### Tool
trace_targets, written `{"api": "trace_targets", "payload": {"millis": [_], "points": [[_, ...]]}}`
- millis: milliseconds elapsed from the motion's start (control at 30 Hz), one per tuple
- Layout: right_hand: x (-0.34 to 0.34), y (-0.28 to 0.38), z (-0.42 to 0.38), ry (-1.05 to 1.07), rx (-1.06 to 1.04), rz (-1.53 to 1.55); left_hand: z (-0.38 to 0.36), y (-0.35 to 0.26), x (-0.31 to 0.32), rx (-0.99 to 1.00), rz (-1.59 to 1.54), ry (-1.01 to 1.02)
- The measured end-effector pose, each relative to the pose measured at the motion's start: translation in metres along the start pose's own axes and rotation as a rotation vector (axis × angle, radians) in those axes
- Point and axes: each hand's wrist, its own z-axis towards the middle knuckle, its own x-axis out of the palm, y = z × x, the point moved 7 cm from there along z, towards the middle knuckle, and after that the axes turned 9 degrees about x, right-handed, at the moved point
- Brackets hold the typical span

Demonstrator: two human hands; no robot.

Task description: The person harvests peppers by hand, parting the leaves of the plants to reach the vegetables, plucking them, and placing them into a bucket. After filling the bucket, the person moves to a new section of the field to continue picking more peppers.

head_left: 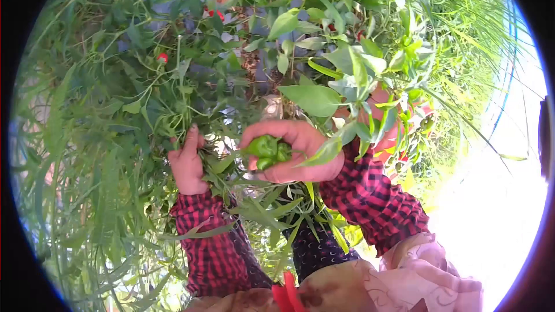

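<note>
The head view shows the right hand (309, 149) at mid-frame, its fingers curled around shiny green peppers (265, 147) in a loose cup. Left of centre, the left hand (187, 169) is among the stems (184, 110), thumb raised beside them; whether its partly hidden fingers pinch one, I cannot tell. A red pepper (162, 57) hangs at upper left. The step looks like holding peppers amid foliage; any next move calls for keeping that cup closed, clear of snagging leaves.
</note>
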Motion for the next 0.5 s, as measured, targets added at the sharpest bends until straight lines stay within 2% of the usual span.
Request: {"api": "trace_targets", "payload": {"millis": [67,133,200,267,333,400,467,500], "points": [[-0.001,-0.007,-0.079,-0.103,0.191,0.508,0.003,0.003,0.004,0.039,-0.070,0.032],[-0.016,0.004,-0.142,-0.177,0.282,0.377,0.009,0.012,0.000,-0.001,-0.139,-0.008],[-0.056,-0.008,-0.213,-0.552,0.372,0.359,0.011,0.013,0.000,-0.002,-0.178,-0.009],[-0.092,-0.007,-0.267,-1.159,0.381,0.245,0.009,0.013,-0.003,-0.006,-0.208,-0.015],[-0.129,-0.012,-0.313,-1.378,0.446,-0.003,0.008,0.013,-0.001,-0.037,-0.178,-0.007],[-0.167,-0.027,-0.355,-1.545,0.585,-0.082,0.005,0.009,0.002,-0.047,-0.227,-0.031],[-0.207,-0.058,-0.388,-1.518,0.647,-0.101,0.005,0.010,-0.001,-0.053,-0.274,-0.073],[-0.216,-0.055,-0.380,-1.567,0.559,-0.276,0.007,0.010,0.001,-0.034,-0.241,-0.026]]}}
